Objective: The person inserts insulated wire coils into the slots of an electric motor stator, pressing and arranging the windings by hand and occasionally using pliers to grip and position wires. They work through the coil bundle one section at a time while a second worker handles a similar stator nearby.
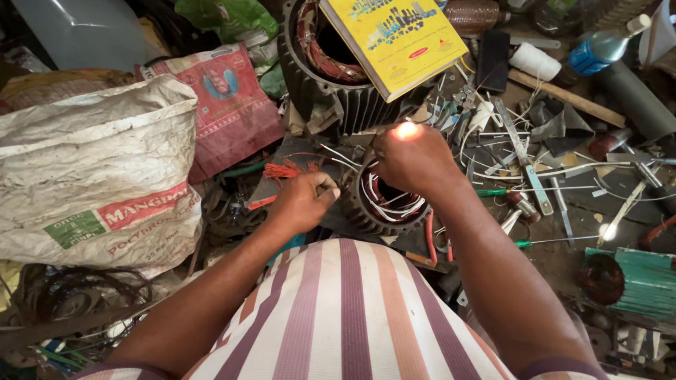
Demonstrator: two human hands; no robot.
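Observation:
A small ribbed motor stator (384, 207) with copper windings and white sleeved leads sits in front of me on the cluttered work surface. My left hand (304, 202) grips its left rim, fingers closed on the edge beside a tuft of red wire ends (283, 170). My right hand (415, 160) is closed over the stator's top edge, pinching something among the leads; what it pinches is hidden. A bright spot of sunlight falls on its knuckles.
A larger dark stator housing (331, 91) stands behind, with a yellow book (394, 39) resting on it. White and red sacks (98, 176) lie left. Screwdrivers (556, 243), knives, wire scraps, a white spool (535, 61) and a bottle (598, 49) crowd the right.

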